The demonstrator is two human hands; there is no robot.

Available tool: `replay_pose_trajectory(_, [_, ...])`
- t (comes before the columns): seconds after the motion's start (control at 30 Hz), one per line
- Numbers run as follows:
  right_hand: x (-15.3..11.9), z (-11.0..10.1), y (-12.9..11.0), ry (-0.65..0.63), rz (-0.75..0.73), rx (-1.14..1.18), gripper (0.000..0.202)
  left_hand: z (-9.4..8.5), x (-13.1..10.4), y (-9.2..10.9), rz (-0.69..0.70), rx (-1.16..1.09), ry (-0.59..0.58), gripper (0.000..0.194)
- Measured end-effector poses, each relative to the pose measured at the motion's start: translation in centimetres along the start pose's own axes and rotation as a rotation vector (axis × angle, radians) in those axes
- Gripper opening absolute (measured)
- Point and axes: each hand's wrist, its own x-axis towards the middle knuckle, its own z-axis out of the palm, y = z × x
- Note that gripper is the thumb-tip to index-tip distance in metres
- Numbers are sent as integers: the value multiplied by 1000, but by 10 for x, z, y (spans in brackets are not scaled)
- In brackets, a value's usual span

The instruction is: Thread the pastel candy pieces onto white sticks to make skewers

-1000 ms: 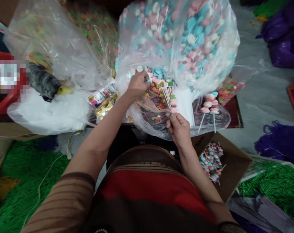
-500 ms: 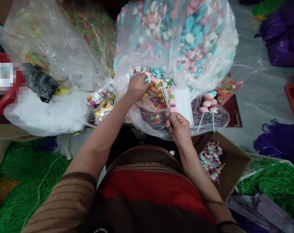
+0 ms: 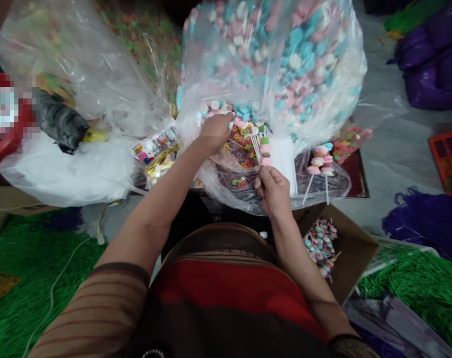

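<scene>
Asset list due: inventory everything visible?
Held skewer: 1, pink-green, centre
Skewers: 2, pastel, table right
Sticks: several, white, beside held skewer
Puffs: many, pastel, centre
Rings: many, yellow-red, below puffs
Big bag: 1, clear, top centre
Left bags: several, clear, upper left
Stack: 1, white, right of sticks
Box: 1, brown, lower right
Lollies: many, multicoloured, in box
Sacks: count unclear, purple, upper right
Crate: 1, orange, right edge
Strands: heaps, green, purple, both sides
Packs: several, multicoloured, left of centre
Table: 1, maroon, beneath
Red item: 1, left edge
Grey item: 1, left
Left hand: 1, at puffs
Right hand: 1, at held skewer
</scene>
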Motion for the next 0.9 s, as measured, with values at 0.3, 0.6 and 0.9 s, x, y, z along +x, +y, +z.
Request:
replay_pose_trajectory(0.3, [9,6,-6,30,-3,-11,49,8,-28,-20,23,-242,145,36])
replay_pose_trajectory(0.6, [6,4,2,37,-19,-6,48,7,-11,-11,43,-408,131,35])
replay_pose_trajectory(0.9, [7,3,5,14,-28,22,50,20,-11,-4,91,-116,43,38])
